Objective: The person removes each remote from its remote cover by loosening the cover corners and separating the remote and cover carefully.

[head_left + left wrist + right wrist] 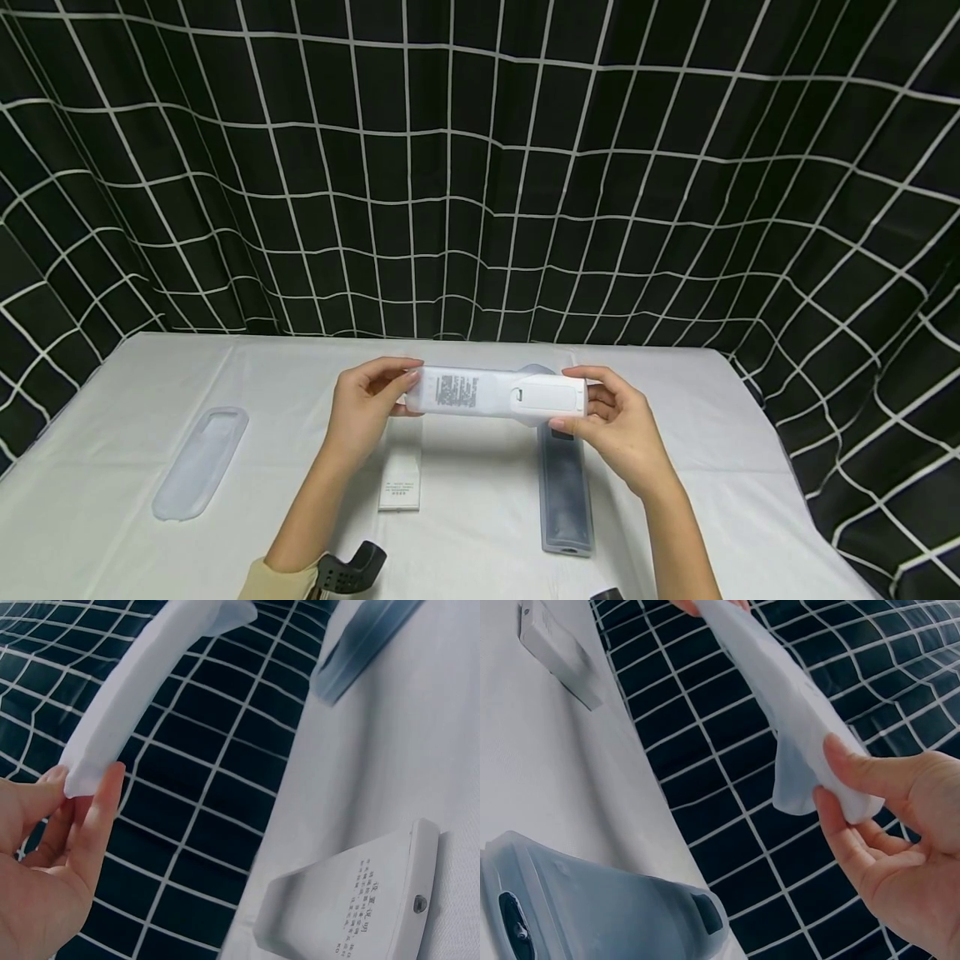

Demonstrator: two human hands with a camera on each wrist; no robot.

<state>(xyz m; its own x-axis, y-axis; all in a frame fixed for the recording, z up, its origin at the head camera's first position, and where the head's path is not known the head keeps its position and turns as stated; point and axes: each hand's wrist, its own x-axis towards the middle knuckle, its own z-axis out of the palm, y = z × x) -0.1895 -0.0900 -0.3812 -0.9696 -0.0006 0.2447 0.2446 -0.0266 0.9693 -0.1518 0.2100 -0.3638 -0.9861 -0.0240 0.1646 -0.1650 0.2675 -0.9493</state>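
Left hand (367,402) pinches the remote (551,397) at its covered left, right hand (624,425) its bare right; sleeve (495,388) only part-on, dark remote (566,500) apparently sleeved!

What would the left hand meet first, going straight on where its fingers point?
The partly sleeved white remote that the left hand pinches; farther along that line, probably the right hand, though depth is unclear.

Room runs between white remote (401,479) and dark remote (566,496), probably under the held remote (495,393).
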